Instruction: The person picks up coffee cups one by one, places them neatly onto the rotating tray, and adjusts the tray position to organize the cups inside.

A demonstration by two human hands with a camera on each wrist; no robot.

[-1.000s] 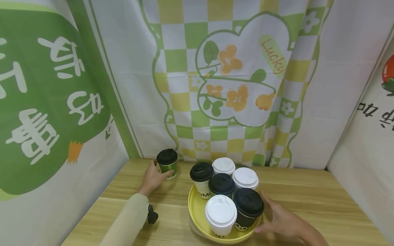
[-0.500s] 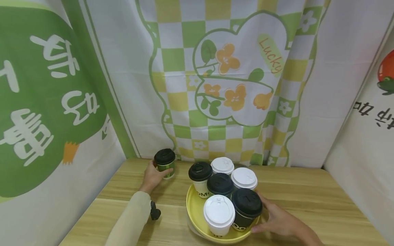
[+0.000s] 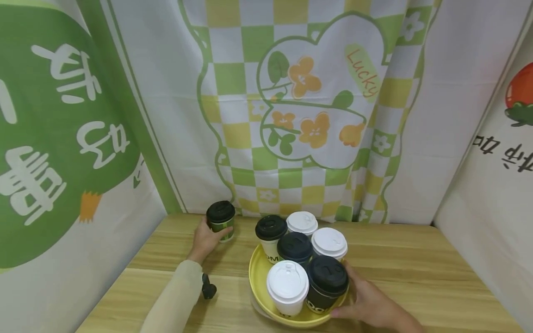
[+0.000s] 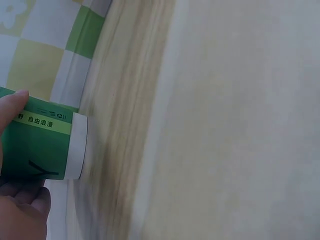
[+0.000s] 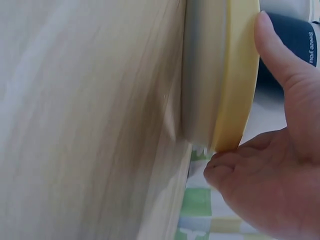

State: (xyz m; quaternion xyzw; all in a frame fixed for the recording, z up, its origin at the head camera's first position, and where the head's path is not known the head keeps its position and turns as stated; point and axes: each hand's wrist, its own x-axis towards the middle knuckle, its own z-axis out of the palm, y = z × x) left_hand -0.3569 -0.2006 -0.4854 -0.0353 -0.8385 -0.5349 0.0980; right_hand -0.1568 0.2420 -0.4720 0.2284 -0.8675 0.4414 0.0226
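My left hand (image 3: 206, 240) grips a green paper coffee cup (image 4: 40, 140) with a black lid, upright at the back left, its base close to the tabletop. The thumb lies across the side and the fingers go behind. My right hand (image 3: 368, 303) holds the right rim of a round yellow tray (image 3: 259, 277) on a pale base, thumb and fingertips apart along the edge. Several lidded cups crowd it: a white one (image 3: 288, 281) in front, a black one (image 3: 328, 277) nearest this hand, two black-lidded ones (image 3: 271, 227) and two white-lidded ones (image 3: 330, 242) behind.
Wood-grain tabletop (image 3: 233, 282) extends around the tray. A checked cloth (image 3: 291, 185) hangs along its back edge, and printed cloths (image 3: 50, 138) stand at both sides. A small black object (image 3: 208, 286) shows by my left sleeve.
The yellow tray has turned clockwise a little; its front cups have shifted left with my right hand. My left hand keeps hold of the green cup. The head view has panned slightly right.
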